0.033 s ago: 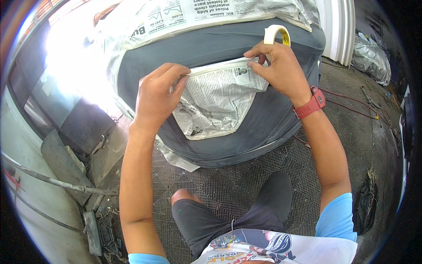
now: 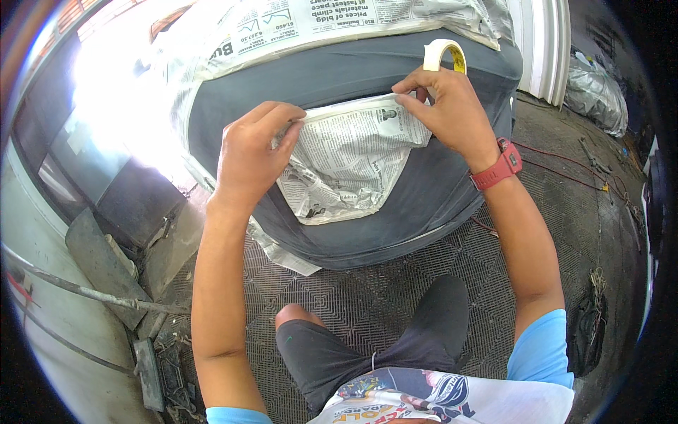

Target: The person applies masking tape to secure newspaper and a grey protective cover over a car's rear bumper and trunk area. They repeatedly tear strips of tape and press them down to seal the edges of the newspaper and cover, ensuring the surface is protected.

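Observation:
A newspaper sheet [image 2: 353, 152] lies over the middle of a dark grey car panel [image 2: 296, 85], its lower part creased. My left hand [image 2: 258, 152] is closed in a pinch at the sheet's upper left corner. At the upper right edge, thumb and forefinger of my right hand [image 2: 452, 109] come together on the taped border of the paper. A pale yellow roll of masking tape [image 2: 439, 53] stands up behind the right hand's knuckles, its lower part hidden by the hand. My right wrist wears a red watch [image 2: 498, 169].
More newspaper [image 2: 311, 28] covers the car body beyond the panel. Below is a dark patterned floor mat [image 2: 367, 297]. On the right are a red cable [image 2: 565, 159] and a silver-wrapped bundle [image 2: 593, 92]. Metal parts [image 2: 166, 367] and a pole [image 2: 92, 291] lie at the left.
My right thumb has shifted slightly up toward the forefinger at the paper's edge. The left hand and the sheet look unchanged.

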The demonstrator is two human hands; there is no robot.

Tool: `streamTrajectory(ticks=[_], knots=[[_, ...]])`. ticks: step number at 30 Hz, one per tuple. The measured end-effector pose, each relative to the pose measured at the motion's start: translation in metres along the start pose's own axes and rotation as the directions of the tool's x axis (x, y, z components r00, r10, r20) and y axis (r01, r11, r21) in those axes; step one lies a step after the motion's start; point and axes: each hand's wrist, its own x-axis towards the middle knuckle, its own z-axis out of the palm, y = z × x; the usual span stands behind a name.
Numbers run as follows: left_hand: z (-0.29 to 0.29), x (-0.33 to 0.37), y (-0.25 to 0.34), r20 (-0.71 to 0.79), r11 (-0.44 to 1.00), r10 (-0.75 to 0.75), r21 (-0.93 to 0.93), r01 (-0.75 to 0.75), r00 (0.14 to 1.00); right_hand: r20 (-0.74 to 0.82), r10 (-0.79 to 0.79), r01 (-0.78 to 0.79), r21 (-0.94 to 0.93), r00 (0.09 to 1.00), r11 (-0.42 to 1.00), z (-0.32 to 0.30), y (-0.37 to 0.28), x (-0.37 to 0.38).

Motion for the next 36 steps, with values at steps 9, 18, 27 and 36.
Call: streamTrajectory(ticks=[9, 18, 27, 36], knots=[[-0.001, 0.003, -0.005, -0.022, 0.988, 0.083, 0.130, -0.080, 0.996, -0.040, -0.106, 0.099, -0.160, 0.994, 0.982, 0.010, 0.013, 0.000], [-0.006, 0.010, -0.002, 0.030, 0.959, 0.171, 0.224, -0.174, 0.985, 0.018, -0.124, 0.125, -0.096, 0.992, 0.987, 0.006, 0.022, 0.008], [-0.007, 0.016, -0.001, 0.073, 0.963, 0.117, 0.234, -0.131, 0.990, 0.015, -0.237, 0.232, -0.274, 0.971, 0.934, -0.003, 0.029, 0.009], [-0.011, 0.012, 0.007, 0.045, 0.923, 0.065, 0.377, -0.077, 0.997, -0.011, -0.351, 0.321, -0.381, 0.936, 0.867, 0.011, 0.029, 0.008]])
